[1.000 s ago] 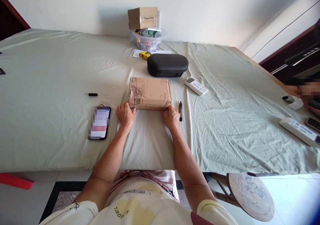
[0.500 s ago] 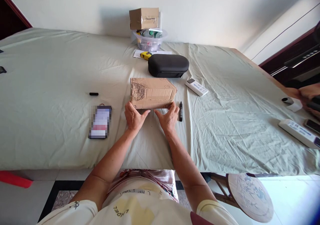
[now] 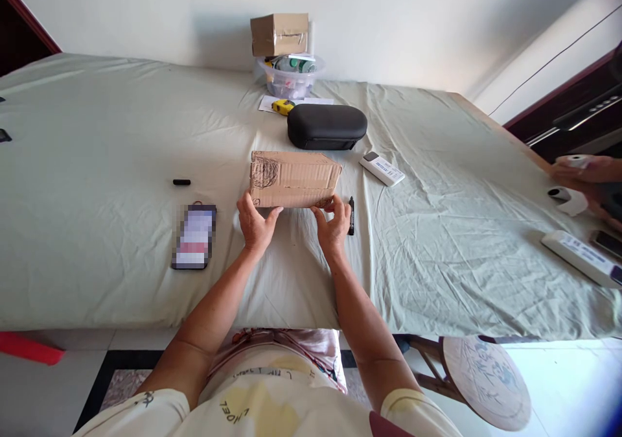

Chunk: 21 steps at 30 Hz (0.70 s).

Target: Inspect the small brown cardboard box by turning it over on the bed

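Note:
A brown cardboard box (image 3: pixel 296 177) with dark pen scribbles on its left part is held near the middle of the cloth-covered table. My left hand (image 3: pixel 255 223) grips its near left corner, thumb along the near edge. At the near right corner my right hand (image 3: pixel 333 226) grips the box with thumb and fingers. The box's underside is hidden from me. A black marker (image 3: pixel 351 215) lies just right of my right hand. Left of my left hand is a phone (image 3: pixel 195 236) with a blurred screen, and beyond it a small black cap (image 3: pixel 181 182).
Behind the box sit a black zip case (image 3: pixel 327 127), a yellow tape measure (image 3: pixel 282 106) and a plastic basket (image 3: pixel 291 82) topped by another cardboard box (image 3: pixel 279 34). To the right lies a white box (image 3: pixel 382 168). Another person's hands (image 3: pixel 590 174) work at the far right, near a long white box (image 3: pixel 580 255).
The box has tilted, showing more of its scribbled face, and shifted slightly left. My hands have moved with it, the right thumb now closer to the right corner. Another person's hand has shifted at far right.

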Each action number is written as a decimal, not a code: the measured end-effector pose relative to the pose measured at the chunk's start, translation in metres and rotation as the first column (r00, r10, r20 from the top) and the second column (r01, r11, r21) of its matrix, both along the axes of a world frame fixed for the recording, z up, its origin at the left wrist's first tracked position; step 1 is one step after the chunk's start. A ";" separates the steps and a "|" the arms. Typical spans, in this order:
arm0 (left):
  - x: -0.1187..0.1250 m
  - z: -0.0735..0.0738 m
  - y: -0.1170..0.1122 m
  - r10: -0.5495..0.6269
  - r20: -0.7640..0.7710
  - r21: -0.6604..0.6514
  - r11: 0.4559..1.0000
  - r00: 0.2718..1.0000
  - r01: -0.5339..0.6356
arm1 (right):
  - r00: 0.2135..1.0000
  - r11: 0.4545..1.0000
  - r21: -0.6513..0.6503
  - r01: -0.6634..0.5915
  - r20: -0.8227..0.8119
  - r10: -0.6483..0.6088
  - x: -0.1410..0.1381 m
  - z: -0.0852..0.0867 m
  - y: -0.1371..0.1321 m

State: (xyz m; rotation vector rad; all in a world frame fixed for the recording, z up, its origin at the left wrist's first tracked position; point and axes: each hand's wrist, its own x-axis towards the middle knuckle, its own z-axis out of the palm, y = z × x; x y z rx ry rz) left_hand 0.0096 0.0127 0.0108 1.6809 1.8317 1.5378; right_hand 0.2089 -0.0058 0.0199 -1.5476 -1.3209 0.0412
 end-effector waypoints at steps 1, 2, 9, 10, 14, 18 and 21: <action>-0.002 -0.001 0.001 -0.009 0.008 0.012 1.000 1.000 0.009 | 1.000 1.000 0.013 -0.010 -0.018 0.011 0.001 0.002 0.000; -0.004 -0.001 0.002 -0.017 0.017 0.025 1.000 1.000 0.016 | 0.999 0.999 0.027 -0.018 -0.036 0.019 0.003 0.003 0.001; -0.013 -0.006 0.010 -0.111 0.112 0.109 0.989 0.987 0.099 | 0.992 0.997 0.075 0.008 -0.128 0.002 0.010 0.005 0.003; -0.013 -0.008 0.012 -0.140 0.146 0.113 0.986 0.979 0.124 | 0.990 0.997 0.074 0.011 -0.138 -0.001 0.011 0.005 0.004; -0.017 -0.015 0.021 -0.204 0.294 0.125 0.977 0.934 0.174 | 0.981 0.998 0.062 -0.025 -0.191 0.036 0.011 0.005 0.004; -0.023 -0.022 0.028 -0.188 0.419 0.055 0.982 0.888 0.182 | 0.983 0.997 -0.001 -0.077 -0.167 0.076 0.009 0.009 0.001; -0.027 -0.025 0.031 -0.152 0.478 0.014 0.986 0.865 0.165 | 0.991 0.994 -0.052 -0.094 -0.103 0.089 0.005 0.012 -0.003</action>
